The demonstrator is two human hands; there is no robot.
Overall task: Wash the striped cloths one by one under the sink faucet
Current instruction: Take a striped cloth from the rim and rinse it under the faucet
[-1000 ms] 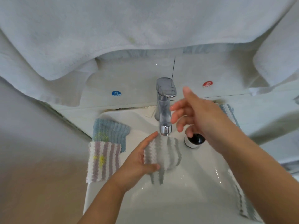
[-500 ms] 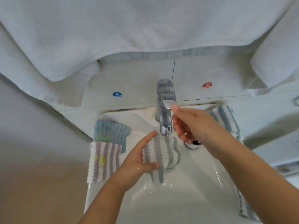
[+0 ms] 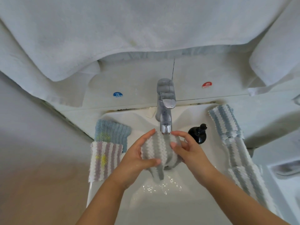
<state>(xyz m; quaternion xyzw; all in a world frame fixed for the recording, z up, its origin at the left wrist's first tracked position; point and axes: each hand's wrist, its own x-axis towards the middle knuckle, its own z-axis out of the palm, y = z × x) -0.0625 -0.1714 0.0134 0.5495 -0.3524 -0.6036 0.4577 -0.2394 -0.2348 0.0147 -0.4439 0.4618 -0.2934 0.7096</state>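
Observation:
A grey-and-white striped cloth (image 3: 159,150) is bunched right under the spout of the chrome faucet (image 3: 165,111), over the white sink (image 3: 162,202). My left hand (image 3: 138,156) grips its left side, thumb across the front. My right hand (image 3: 186,146) holds its right side with thumb and fingers. Water splashes in the basin below. A purple-striped cloth (image 3: 103,161) with yellow stains lies on the sink's left rim, a blue cloth (image 3: 112,133) behind it. Blue-and-white striped cloths (image 3: 233,143) lie along the right rim.
A black drain stopper (image 3: 198,133) sits right of the faucet. White towels (image 3: 129,30) hang overhead across the back wall. Cold (image 3: 118,94) and hot (image 3: 206,84) stickers mark the wall behind the faucet.
My right hand left the faucet handle and came down onto the right side of the cloth. The cloth now sits a little higher under the spout.

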